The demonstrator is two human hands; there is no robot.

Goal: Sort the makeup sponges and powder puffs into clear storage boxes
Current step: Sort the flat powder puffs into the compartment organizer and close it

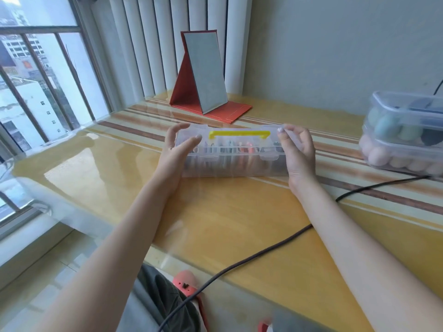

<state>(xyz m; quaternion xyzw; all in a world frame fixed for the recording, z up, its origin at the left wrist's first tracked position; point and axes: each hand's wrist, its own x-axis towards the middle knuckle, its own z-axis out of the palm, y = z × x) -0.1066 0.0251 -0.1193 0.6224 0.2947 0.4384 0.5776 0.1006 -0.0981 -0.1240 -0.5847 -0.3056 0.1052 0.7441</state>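
A long clear storage box (232, 161) with a yellow handle (239, 134) stands on the table in the middle of the view, its lid down. Dark and orange items show dimly through its wall. My left hand (175, 152) holds its left end, thumb on the front and fingers over the top edge. My right hand (297, 152) grips its right end, fingers curled over the lid corner. At the far right stand two stacked clear boxes (405, 140): the upper holds green and blue sponges, the lower holds pale pink ones.
A red folding mirror (206, 75) stands at the back of the yellow table (227, 219). A black cable (263, 250) runs across the table from the right towards the near edge. A window with bars fills the left side.
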